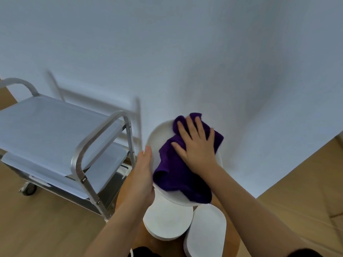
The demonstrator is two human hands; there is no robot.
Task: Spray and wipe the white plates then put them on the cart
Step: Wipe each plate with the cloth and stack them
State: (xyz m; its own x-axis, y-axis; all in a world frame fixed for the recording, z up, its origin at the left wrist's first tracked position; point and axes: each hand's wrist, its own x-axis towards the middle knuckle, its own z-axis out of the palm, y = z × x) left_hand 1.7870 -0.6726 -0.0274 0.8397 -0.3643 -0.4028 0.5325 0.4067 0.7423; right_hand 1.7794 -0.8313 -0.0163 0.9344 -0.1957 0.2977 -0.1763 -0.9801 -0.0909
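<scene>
A white plate [159,134] is lifted and tilted toward me above a small wooden table [233,219]. My left hand [143,175] grips its left rim, with the thumb along the edge. My right hand [196,145] lies flat with spread fingers on a purple cloth [172,175] and presses it against the plate's face. Two more white plates [167,219] [206,230] lie side by side on the table below. The metal cart [55,127] stands to the left with bare shelves.
A white wall [185,52] fills the view behind the plate. The floor is light wood [46,219]. The cart has a raised handle rail [100,132] on its near end and wheels [29,189] underneath. No spray bottle is in view.
</scene>
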